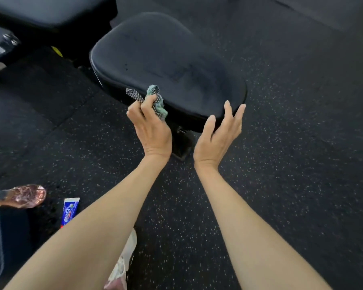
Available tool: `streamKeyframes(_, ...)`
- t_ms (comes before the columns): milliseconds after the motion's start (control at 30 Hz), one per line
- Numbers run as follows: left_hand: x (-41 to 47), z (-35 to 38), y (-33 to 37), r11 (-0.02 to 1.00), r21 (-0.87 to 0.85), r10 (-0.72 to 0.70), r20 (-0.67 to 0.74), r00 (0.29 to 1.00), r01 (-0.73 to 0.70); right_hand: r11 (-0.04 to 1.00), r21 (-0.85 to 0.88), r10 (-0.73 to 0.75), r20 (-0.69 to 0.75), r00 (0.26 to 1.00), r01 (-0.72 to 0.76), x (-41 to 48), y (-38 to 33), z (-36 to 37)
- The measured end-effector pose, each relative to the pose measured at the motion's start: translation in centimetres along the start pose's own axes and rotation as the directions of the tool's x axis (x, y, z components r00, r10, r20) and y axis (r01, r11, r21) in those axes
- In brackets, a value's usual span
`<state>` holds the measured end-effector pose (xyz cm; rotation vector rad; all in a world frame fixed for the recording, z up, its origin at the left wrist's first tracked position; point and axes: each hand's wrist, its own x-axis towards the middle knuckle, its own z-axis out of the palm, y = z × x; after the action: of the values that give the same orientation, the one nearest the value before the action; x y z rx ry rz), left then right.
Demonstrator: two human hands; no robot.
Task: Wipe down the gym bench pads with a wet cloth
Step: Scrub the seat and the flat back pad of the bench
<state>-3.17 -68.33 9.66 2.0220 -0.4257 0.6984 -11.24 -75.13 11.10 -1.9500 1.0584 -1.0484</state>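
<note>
**Hands.** The left hand [150,130] is gripping the cloth [158,99], a bunched green and checked rag. Its fingers are curling round the rag and the thumb is closing over the front. The right hand [217,132] is holding nothing. Its fingers are straight and slightly spread, with the palm turning inward. The fingertips are lying over the near right rim of the seat pad [166,57] in this view, but contact cannot be confirmed.

**Cloth position.** The cloth is sitting at the near left edge of the seat pad. This angle is not showing whether it is pressing on the vinyl or hanging just clear.

**Progress, as judged.**
- Dull streaks are showing across the middle and right of the seat pad's top, which is consistent with damp wiping. That surface is probably being treated already.
- A few dark specks are showing toward its left, so that part is likely needing another pass.
- The near rim and sides are giving no readable sign either way.
- The back pad [40,15], at upper left, is too blurred to assess. It is being counted as outstanding.

**Other items.** A pink bottle [23,195] and a blue tube [70,212] are lying on the speckled floor [281,164] at left, well apart from the seat pad.
</note>
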Motion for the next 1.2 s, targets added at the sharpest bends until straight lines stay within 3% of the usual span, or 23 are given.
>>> streamKeyframes(67,-1.0,0.1,0.6,0.988,-0.13,0.085,0.021,0.996,-0.081,0.997,0.053,-0.042,-0.079,0.996,0.047,0.1,0.4,1.2)
streamKeyframes(167,-2.7,1.5,2.6,0.919,-0.227,0.339,0.043,0.94,-0.321,0.983,0.067,-0.148,-0.237,0.96,0.168,1.3,1.5,2.2)
streamKeyframes(367,-1.6,2.9,0.5,0.845,-0.092,0.526,-0.033,0.85,-0.527,0.95,0.057,-0.271,-0.347,0.898,0.309,1.9,2.0,3.6)
streamKeyframes(600,-1.0,3.1,-1.6,0.906,-0.066,0.41,-0.112,0.905,-0.419,0.931,-0.017,-0.345,-0.378,0.859,0.366,1.5,2.2,4.9)
streamKeyframes(833,2.3,2.2,-5.0,0.986,-0.107,0.108,-0.179,0.978,-0.128,0.936,-0.094,-0.347,-0.412,0.843,0.339,1.6,2.5,5.5)
streamKeyframes(1000,2.5,1.8,-4.1,0.954,-0.284,-0.166,-0.247,0.955,0.092,0.926,-0.079,-0.367,-0.419,0.831,0.369,1.6,2.8,5.5)
streamKeyframes(1200,-0.8,2.9,-2.4,0.944,-0.254,0.164,-0.199,0.966,-0.213,0.897,-0.087,-0.426,-0.434,0.794,0.434,2.0,3.5,5.7)
